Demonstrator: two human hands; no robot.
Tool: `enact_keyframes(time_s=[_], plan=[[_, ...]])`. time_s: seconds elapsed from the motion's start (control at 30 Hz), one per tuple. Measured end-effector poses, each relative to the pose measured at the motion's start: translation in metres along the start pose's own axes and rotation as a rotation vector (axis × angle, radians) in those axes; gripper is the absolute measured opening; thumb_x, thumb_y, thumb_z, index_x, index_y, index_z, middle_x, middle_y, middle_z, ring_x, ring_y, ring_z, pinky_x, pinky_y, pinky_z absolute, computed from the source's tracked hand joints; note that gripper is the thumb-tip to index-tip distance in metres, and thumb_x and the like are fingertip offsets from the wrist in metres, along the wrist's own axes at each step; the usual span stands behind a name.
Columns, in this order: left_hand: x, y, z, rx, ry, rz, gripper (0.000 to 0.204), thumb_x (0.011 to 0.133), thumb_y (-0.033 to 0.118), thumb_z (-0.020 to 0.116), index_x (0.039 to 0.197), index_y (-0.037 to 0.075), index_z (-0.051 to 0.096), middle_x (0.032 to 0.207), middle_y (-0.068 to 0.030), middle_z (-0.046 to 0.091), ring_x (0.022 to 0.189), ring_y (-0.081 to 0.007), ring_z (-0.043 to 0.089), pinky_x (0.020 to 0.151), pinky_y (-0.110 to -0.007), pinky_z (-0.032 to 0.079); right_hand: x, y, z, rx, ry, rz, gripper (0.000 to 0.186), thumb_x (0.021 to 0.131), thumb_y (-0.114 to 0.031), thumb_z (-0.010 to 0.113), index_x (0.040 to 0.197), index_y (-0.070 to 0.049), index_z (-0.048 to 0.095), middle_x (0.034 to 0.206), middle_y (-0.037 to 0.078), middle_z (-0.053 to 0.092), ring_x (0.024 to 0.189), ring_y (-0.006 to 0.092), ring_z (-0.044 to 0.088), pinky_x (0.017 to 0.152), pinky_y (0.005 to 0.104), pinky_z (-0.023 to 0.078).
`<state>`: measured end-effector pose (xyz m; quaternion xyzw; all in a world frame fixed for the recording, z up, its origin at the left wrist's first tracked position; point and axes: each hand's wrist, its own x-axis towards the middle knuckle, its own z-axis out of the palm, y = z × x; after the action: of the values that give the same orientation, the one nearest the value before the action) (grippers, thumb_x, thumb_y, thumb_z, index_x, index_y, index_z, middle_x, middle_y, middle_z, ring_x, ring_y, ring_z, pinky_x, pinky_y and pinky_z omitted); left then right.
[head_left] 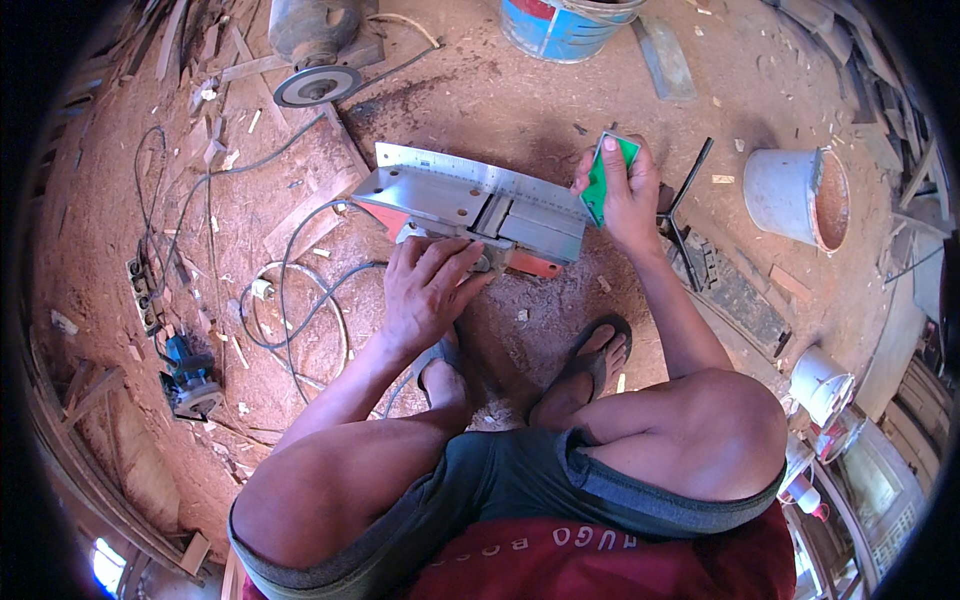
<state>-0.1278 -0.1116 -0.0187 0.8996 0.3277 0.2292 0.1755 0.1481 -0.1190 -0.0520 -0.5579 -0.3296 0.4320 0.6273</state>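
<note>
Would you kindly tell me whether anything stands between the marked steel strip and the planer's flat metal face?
Nothing visible does: the steel strip runs along the far side of the planer, and the left hand is at its near side.

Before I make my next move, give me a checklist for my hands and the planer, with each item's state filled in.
1. Left hand on the planer: ok, it rests against the near side.
2. Right hand holding the green piece: ok, thumb across its face.
3. Ruler along the planer: ok, it runs along the far edge of the metal sole.
4. Fingers well away from the slot in the sole: not ok, the left fingertips are close to it.
5. Power disconnected: cannot tell, no plug is clearly traceable.
6. Floor by the left foot free of cable: not ok, loops lie beside it.
</note>
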Motion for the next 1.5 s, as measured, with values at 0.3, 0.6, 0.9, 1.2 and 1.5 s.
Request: enact_keyframes(time_s=[0.3,0.6,0.9,1.2,1.5], plan=[[-0.0003,-0.0002,0.0010,0.004,0.004,0.006,0.046,0.070,0.020,0.088,0.111,0.010,0.072,0.108,-0.0050,0.068,0.093,-0.0267,0.063,0.079,-0.038,0.053,0.0006,0.0009,-0.0013,-0.019,-0.007,-0.003,0.024,0.109,-0.027,0.048,0.101,-0.004,0.044,0.075,0.008,0.062,0.061,0.0143,0.062,0.058,0.0313,0.054],[-0.0006,0.0004,-0.0002,0.000,-0.013,0.003,0.046,0.070,0.020,0.087,0.112,0.009,0.073,0.110,-0.0046,0.068,0.096,-0.0256,0.062,0.082,-0.038,0.053,0.0004,0.0003,-0.0026,-0.008,-0.035,0.001,0.020,0.109,-0.026,0.047,0.104,-0.006,0.047,0.079,0.009,0.061,0.065,0.0150,0.061,0.060,0.0328,0.055],[-0.0013,-0.0014,0.0019,-0.004,0.007,0.020,0.043,0.075,0.023,0.083,0.115,0.013,0.072,0.112,-0.0009,0.066,0.094,-0.0241,0.060,0.078,-0.038,0.052,-0.0001,0.0027,-0.0043,-0.029,-0.039,-0.006,0.020,0.109,-0.025,0.046,0.103,-0.006,0.046,0.078,0.009,0.060,0.064,0.0152,0.060,0.060,0.0331,0.055],[-0.0033,-0.0031,0.0035,-0.014,-0.005,0.016,0.042,0.075,0.023,0.083,0.115,0.012,0.072,0.113,-0.0011,0.067,0.095,-0.0245,0.060,0.079,-0.039,0.051,0.0003,0.0017,-0.0032,-0.007,-0.018,-0.003,0.024,0.108,-0.026,0.049,0.099,-0.005,0.045,0.076,0.008,0.062,0.061,0.0136,0.062,0.057,0.0308,0.054],[-0.0030,-0.0026,0.0022,-0.003,-0.014,0.009,0.041,0.076,0.023,0.082,0.115,0.012,0.072,0.112,-0.0008,0.066,0.096,-0.0245,0.060,0.080,-0.039,0.051,0.0008,-0.0023,-0.0024,-0.013,-0.022,-0.003,0.023,0.108,-0.026,0.050,0.100,-0.004,0.045,0.077,0.008,0.062,0.061,0.0138,0.062,0.057,0.0309,0.053]])
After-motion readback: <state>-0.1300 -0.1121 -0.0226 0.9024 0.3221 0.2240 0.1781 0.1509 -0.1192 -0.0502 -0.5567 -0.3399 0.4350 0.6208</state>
